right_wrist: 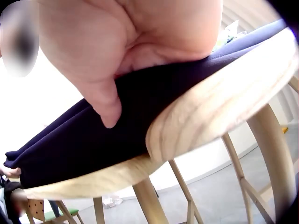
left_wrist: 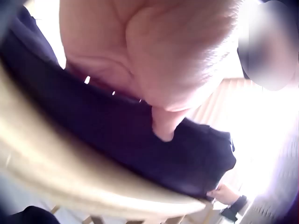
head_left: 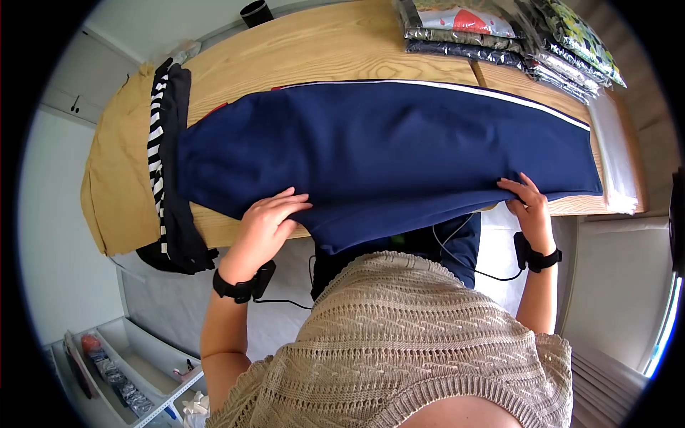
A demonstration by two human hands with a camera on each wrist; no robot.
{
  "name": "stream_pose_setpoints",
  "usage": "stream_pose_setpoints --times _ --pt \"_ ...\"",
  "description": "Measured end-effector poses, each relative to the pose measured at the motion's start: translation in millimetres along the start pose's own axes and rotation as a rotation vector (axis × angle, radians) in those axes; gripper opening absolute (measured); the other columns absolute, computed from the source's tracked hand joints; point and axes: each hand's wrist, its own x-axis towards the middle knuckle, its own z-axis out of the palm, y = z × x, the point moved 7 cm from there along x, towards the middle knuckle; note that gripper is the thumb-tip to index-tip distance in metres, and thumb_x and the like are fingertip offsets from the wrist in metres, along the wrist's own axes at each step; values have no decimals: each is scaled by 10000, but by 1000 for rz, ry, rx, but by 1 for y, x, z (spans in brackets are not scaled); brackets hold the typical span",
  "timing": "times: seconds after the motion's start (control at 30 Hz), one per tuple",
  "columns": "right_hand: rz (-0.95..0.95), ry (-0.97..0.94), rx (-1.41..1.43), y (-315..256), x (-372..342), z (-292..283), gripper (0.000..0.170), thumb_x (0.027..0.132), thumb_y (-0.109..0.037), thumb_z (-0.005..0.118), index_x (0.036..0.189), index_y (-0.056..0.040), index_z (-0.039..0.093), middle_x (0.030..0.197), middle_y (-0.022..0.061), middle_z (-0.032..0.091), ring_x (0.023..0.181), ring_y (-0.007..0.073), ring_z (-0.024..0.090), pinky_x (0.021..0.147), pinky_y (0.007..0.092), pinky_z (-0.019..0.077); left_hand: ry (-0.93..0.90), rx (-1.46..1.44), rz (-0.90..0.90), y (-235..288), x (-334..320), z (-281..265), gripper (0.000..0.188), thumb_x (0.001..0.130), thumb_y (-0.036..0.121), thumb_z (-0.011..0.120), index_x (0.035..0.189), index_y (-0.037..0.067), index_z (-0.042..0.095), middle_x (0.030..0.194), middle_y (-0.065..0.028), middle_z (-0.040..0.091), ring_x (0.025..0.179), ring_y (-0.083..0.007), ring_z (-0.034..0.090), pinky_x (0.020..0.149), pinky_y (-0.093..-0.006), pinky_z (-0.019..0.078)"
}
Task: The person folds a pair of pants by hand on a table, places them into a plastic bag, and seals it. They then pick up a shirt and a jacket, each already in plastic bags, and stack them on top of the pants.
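Observation:
Navy trousers point(head_left: 399, 150) with a white stripe along the far edge lie lengthwise on the wooden table, their near part drooping over its front edge. My left hand point(head_left: 265, 222) grips the near edge toward the left, fingers on top. In the left wrist view, the thumb point(left_wrist: 164, 125) lies against the hanging dark cloth. Farther right, my right hand point(head_left: 529, 207) pinches the same edge, fingers above it. The right wrist view shows that thumb point(right_wrist: 110, 109) on the cloth's front side, with the other fingertips hidden behind the palm. Between the hands the cloth forms a long raised fold.
At the left end lie tan clothing point(head_left: 121, 167) and a black garment with a striped band point(head_left: 158, 143). Bagged clothes point(head_left: 464, 36) are stacked at the back right, near clear plastic bags point(head_left: 617, 157). A black cup point(head_left: 256, 13) stands at the back; a divided bin point(head_left: 135, 357) is lower left.

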Motion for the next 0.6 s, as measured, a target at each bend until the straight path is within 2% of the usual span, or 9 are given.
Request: stream_pose_setpoints --times 0.1,0.13,0.17,0.23,0.3,0.37,0.43,0.5,0.6 --pt "155 -70 6 13 2 -1 263 746 67 561 979 -6 658 915 165 653 954 299 622 970 372 409 -4 -111 -154 -16 9 -13 197 786 3 572 971 -59 602 892 -183 658 831 -316 653 729 -332 502" --pt "282 -40 183 11 3 -1 200 774 23 592 967 0 639 825 165 627 847 312 614 844 359 457 -52 -64 -167 -7 21 -22 149 839 61 585 901 -73 565 743 -221 582 620 -337 578 598 -353 455" --pt "278 -34 178 6 7 -2 200 774 23 592 967 0 639 825 165 627 847 312 614 844 359 457 -56 -53 -249 -13 29 -25 217 871 153 566 788 -44 532 681 -238 509 635 -401 516 556 -413 402" --pt "225 8 98 -2 18 -8 147 793 -18 609 938 9 613 826 164 625 818 322 600 749 368 463 67 -86 -208 -23 47 -26 293 897 212 544 764 -46 509 664 -241 491 623 -409 494 556 -422 393" --pt "103 37 -30 -5 27 -4 146 813 -52 610 952 -9 595 842 160 630 839 327 596 796 363 449 -43 21 -292 -36 64 -17 393 940 283 478 719 -42 489 702 -246 518 687 -422 519 611 -445 414" --pt "-48 -10 -277 -18 31 6 176 822 -38 583 998 -37 591 860 145 635 867 325 588 859 375 421 -81 107 -235 -49 71 0 384 942 274 486 729 -46 496 707 -251 517 682 -426 507 613 -439 411" --pt "11 -33 -506 -39 30 10 327 755 -24 592 1078 -72 583 979 109 621 959 311 562 893 414 403 -97 174 -238 -44 75 -1 392 945 286 475 725 -36 511 720 -247 545 715 -430 534 634 -464 421" --pt "-14 79 -459 -61 36 21 384 730 -29 601 1111 -68 570 1001 122 609 969 312 559 890 417 407 -97 185 -217 -43 74 0 387 943 281 480 721 -35 511 719 -246 548 720 -429 537 631 -465 424" --pt "-104 16 -144 -104 58 64 385 795 -176 648 1132 -21 544 1020 157 604 998 324 557 868 410 438 -85 175 -208 -44 73 1 373 937 279 493 728 -30 513 719 -244 549 715 -427 537 623 -463 424"
